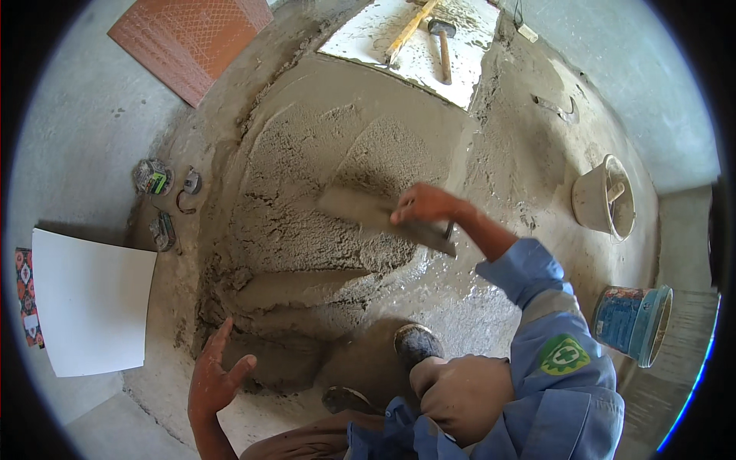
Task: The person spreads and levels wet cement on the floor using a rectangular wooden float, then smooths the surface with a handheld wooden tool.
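My right hand (429, 205) is closed round the handle of a long flat plastering trowel (368, 213), smeared by motion at its far end. The blade lies over wet grey mortar (299, 192), rough in the middle and smoother along its far side. Nearer to me, a smoothed strip (299, 287) and lumpy ridges show in the mortar. At the mortar's near left edge I hold my left hand (218, 376) with thumb and fingers apart and nothing in it.
Beyond the mortar lies a white tile (360, 38) bearing a hammer (443, 46) and a yellow wooden strip (410, 34). A reddish tile (192, 46) and a white tile (96, 303) lean at left, near a tape measure (192, 182). Two buckets (594, 199) (625, 322) stand right.
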Tool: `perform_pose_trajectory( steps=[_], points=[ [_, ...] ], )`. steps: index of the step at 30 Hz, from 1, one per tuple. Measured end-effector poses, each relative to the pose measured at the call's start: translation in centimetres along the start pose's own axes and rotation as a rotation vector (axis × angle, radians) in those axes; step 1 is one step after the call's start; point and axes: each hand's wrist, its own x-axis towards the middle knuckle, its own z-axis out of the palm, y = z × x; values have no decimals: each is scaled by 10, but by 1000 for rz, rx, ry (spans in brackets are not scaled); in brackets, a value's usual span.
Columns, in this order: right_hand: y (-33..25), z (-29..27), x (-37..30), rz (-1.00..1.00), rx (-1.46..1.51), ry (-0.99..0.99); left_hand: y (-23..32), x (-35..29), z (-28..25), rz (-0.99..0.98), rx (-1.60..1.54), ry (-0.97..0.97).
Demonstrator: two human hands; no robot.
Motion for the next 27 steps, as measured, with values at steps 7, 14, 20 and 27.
perform_pose_trajectory(
  steps=[7,14,20,27],
  points=[
    [-8,88,-45,-104,27,-73,20,6,3,73,6,-5],
    [-53,113,-82,48,-374,-16,14,-5,1,75,12,15],
    [-18,68,-45,193,-456,232,8,-10,3,12,16,-7],
    [40,-28,-6,410,-435,627,-11,-12,4,45,35,5]
  ],
)
